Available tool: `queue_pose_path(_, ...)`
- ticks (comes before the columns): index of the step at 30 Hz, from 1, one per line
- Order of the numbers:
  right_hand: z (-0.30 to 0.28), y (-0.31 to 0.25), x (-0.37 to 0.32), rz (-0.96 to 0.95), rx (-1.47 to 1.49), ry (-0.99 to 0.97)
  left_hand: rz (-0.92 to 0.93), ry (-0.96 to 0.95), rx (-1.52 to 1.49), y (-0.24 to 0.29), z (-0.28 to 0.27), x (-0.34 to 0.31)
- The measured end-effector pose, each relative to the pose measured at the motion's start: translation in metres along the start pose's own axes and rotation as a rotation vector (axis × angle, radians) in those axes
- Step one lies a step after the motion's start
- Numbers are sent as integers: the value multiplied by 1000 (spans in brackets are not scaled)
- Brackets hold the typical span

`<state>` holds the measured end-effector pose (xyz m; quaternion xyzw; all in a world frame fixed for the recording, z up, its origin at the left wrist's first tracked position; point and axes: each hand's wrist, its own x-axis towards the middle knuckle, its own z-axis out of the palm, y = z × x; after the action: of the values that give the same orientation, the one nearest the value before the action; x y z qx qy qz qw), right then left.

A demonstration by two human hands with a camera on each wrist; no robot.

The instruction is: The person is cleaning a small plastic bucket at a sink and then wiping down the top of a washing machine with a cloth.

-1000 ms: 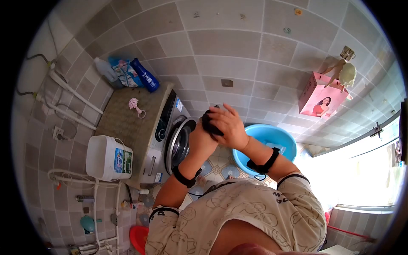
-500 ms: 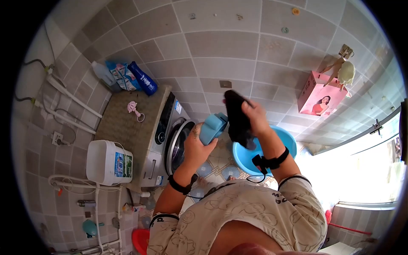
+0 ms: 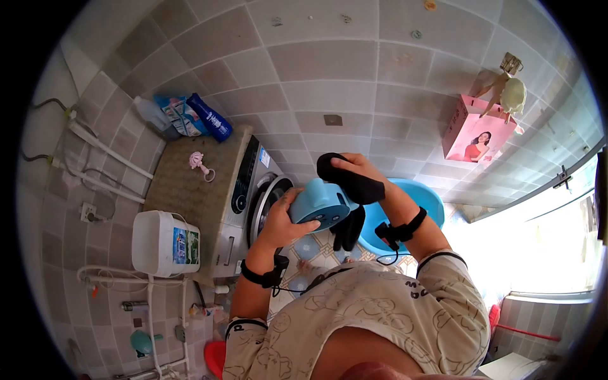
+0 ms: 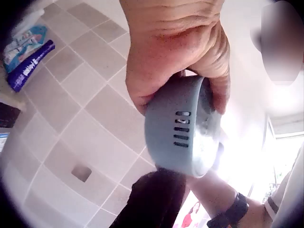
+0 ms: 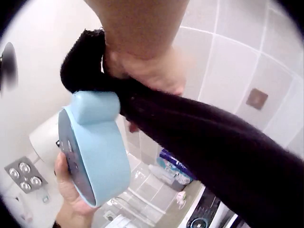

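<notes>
My left hand (image 3: 278,221) grips a light blue, round-bodied device (image 3: 316,204) with a dark face and a raised knob on top. The left wrist view shows a row of slots along the device's side (image 4: 164,130). Just right of it, my right hand (image 3: 360,166) holds a black, sock-like cloth (image 3: 364,188). One end bends up over the fingers, and dark lengths hang below, beside the device. In the right wrist view the cloth (image 5: 204,130) stretches long and passes right at the knob.
A blue basin (image 3: 425,201) stands on the floor beneath my right arm. To the left are a washing machine (image 3: 235,218) with its round door ajar, a white bucket (image 3: 149,244) and detergent containers (image 3: 209,117). A pink bag (image 3: 475,130) hangs on the tiled wall.
My hands were together over the black cloth, then parted, showing the blue device in the left. Now they are closer again, and the device's dark face has turned into view.
</notes>
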<state>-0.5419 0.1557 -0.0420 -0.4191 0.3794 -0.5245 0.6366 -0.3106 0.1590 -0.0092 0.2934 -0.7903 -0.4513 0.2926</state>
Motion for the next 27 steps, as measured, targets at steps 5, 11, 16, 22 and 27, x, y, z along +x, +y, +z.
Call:
queue_pose_path(5, 27, -9, -25, -74, 548, -455, -56, 89, -575, -32, 3, 8)
queue_pose_path(11, 43, 4, -24, -534, -193, 70, -52, 285, -598, -15, 20, 15)
queue_pose_path(16, 61, -1, -24, -1066, -835, 275, -16, 157, -1083, 3, 29, 12)
queue_pose_path(22, 49, -12, -2, -973, -950, 528, -38, 344, -881, 1, 36, 11)
queue_pose_path(27, 11, -5, 20, -863, -835, 760, -157, 368, -1122, -3, 21, 0)
